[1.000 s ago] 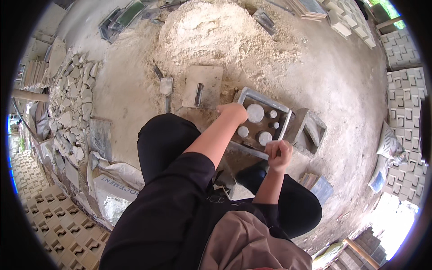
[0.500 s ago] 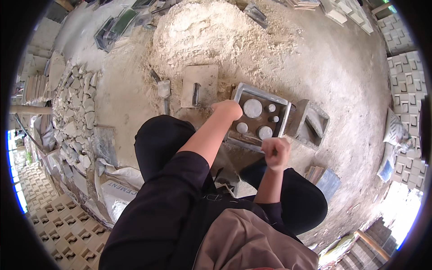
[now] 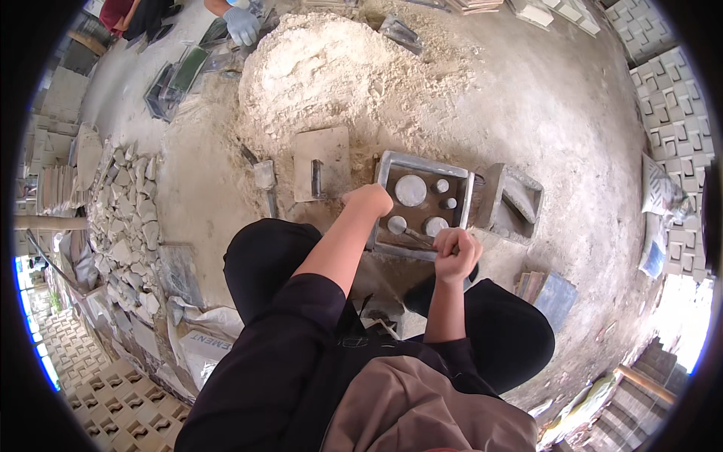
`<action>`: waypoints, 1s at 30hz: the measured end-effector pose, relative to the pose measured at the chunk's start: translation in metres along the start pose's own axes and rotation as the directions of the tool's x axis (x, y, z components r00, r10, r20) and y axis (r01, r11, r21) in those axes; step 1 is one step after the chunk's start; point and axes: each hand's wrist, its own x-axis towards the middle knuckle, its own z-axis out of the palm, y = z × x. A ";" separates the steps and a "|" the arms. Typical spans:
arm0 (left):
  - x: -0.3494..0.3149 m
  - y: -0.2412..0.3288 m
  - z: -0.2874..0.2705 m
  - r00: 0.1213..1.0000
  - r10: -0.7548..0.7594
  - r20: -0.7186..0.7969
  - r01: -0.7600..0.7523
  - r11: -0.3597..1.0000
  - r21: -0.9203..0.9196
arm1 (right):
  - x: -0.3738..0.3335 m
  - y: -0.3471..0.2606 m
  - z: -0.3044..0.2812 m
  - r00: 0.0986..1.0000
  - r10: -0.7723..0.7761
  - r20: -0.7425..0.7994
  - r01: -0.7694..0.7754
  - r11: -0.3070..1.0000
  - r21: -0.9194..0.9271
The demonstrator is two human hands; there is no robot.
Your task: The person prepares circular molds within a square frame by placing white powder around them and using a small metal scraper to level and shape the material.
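Note:
A grey rectangular mould frame [image 3: 425, 161] lies on the ground before my knees. Inside it stand several round discs or cylinders, the widest one [image 3: 410, 190] at the upper left. My left hand [image 3: 369, 201] is at the frame's left wall and overlaps it; most of its fingers are hidden, so its grip does not show. Beyond the near right corner, my right hand [image 3: 457, 255] is closed in a fist around a thin stick-like tool [image 3: 419, 238]. The tool slants left into the frame, between two of the cylinders; the kind of its tip cannot be made out.
A board with a handle [image 3: 322, 166] and a small trowel-like tool [image 3: 265, 177] lie left of the frame. On its right stands a stone-like box [image 3: 517, 203]. Pale powder [image 3: 312, 64] is heaped ahead. Broken pieces [image 3: 124, 218] lie left. Another person's gloved hand [image 3: 242, 26] shows far left.
My view has shifted, so the frame sits slightly lower and further left. The other person's gloved hand has come into view. My right fist and its tool have moved only a little.

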 end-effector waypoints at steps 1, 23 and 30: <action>-0.001 0.000 0.002 1.000 0.005 -0.008 -0.005 1.000 0.011 | 0.001 0.001 0.001 1.000 -0.014 0.005 0.014 0.999 -0.036; 0.013 0.002 0.012 0.978 0.023 0.205 -0.052 0.989 0.136 | 0.022 0.031 0.001 0.979 -0.167 0.115 0.167 0.986 0.010; 0.009 -0.006 0.023 0.993 0.080 0.085 -0.092 0.984 0.155 | 0.030 0.019 0.000 0.971 -0.118 0.210 0.142 0.985 -0.103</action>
